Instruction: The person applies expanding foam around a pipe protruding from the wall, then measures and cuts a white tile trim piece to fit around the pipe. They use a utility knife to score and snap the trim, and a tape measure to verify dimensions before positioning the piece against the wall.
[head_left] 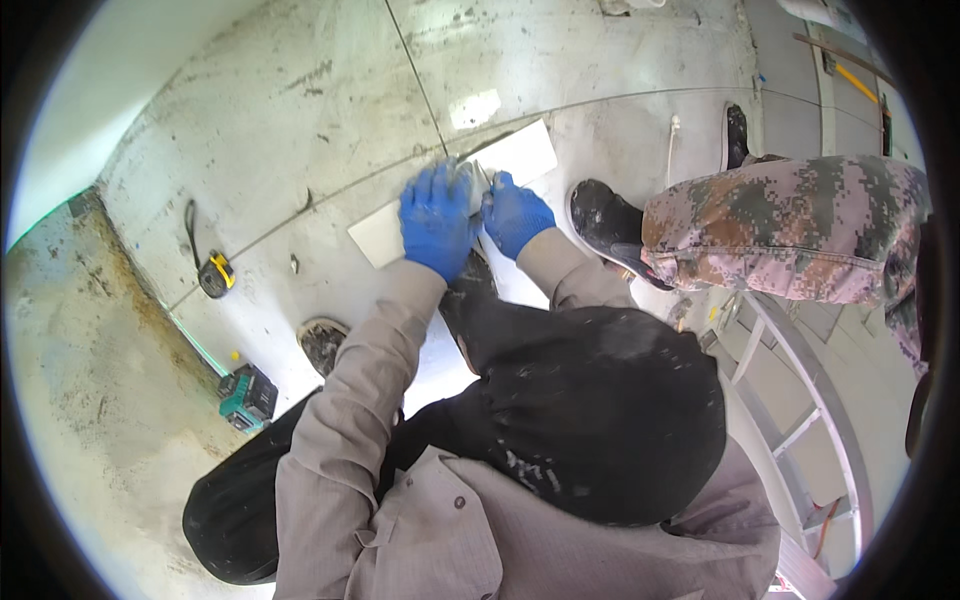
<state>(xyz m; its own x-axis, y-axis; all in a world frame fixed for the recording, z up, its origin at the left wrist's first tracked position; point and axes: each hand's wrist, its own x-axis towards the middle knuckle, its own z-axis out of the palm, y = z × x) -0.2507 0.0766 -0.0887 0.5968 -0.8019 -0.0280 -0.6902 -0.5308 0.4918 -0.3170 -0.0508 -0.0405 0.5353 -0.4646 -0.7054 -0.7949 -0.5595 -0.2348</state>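
A long white board or tile strip (523,148) lies slanted across the floor. My left hand (433,220), in a blue glove, rests on it with fingers stretched out, beside a narrow grey piece (475,178) crossing the strip. My right hand (515,215), also gloved, is closed next to that piece, around something thin that I cannot make out. My dark-clad knee (590,410) is bent below my hands.
A yellow-black tape measure (216,273) and a teal-black tool (245,400) lie at left, near a stained step (100,340). At right are another person's camouflage-clad leg (770,225) and dark shoe (605,225), a metal ladder (808,428) and a yellow-handled tool (855,82).
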